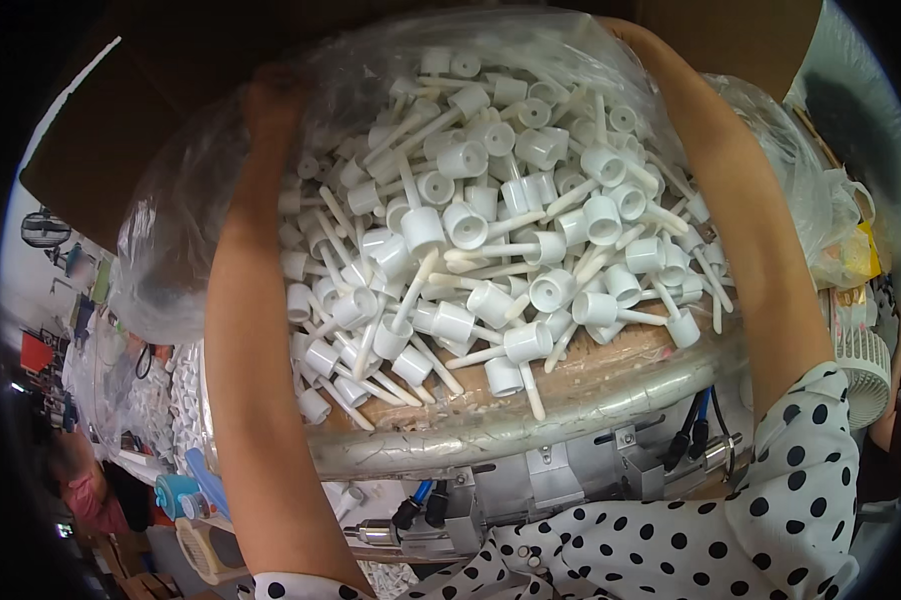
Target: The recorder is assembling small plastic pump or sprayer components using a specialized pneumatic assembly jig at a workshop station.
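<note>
A large clear plastic bag lies spread out before me, and a heap of white caps with thin applicator stems spills from its mouth. My left hand is closed on the bag at the far left of the heap, in shadow. At the far right, my right hand grips the bag's upper edge, its fingers mostly hidden by the plastic. Between both hands the film stretches over the back of the pile. Several caps rest on the brown, tape-covered surface nearest me.
A rounded, wrapped rim borders the surface. Below it sit metal fittings with blue and black tubes. A brown cardboard box rises behind the bag. On the right is a white fan; a person is at the left.
</note>
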`<state>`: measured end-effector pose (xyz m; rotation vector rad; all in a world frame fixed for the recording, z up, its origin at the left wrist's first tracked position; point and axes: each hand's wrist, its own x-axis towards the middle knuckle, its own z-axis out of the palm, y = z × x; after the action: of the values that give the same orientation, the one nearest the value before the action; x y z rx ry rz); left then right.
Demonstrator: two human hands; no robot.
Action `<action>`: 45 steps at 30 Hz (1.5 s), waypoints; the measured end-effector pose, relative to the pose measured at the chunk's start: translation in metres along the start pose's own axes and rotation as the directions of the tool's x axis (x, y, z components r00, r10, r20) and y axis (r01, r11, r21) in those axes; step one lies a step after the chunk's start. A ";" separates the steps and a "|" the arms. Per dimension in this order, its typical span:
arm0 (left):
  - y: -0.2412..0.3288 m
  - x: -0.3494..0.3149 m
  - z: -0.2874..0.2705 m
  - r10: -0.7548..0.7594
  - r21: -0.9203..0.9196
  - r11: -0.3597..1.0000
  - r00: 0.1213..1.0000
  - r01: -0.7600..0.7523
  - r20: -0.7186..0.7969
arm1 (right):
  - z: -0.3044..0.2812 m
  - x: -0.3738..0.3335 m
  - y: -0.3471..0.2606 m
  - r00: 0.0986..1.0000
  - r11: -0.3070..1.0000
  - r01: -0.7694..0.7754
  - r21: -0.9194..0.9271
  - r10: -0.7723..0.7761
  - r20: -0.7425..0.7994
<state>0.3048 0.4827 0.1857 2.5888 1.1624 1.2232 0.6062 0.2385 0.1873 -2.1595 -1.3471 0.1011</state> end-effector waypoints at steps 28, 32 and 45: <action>0.080 -0.174 -0.140 0.401 -0.509 0.792 0.916 -0.337 0.018 | -0.005 -0.162 -0.159 0.937 0.937 0.337 -0.091 -0.344 -0.065; 0.116 -0.224 -0.140 0.518 -0.576 0.701 0.855 -0.420 0.007 | -0.006 -0.243 -0.187 0.934 0.906 0.162 -0.391 -0.013 0.358; 0.132 -0.267 -0.129 0.418 -0.413 0.829 0.908 -0.377 0.011 | -0.008 -0.342 -0.159 0.989 0.970 0.115 0.214 -0.092 -0.113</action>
<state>0.1894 0.1814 0.1470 2.5895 0.2974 1.2127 0.3163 -0.0022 0.1951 -1.8818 -1.3213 0.0931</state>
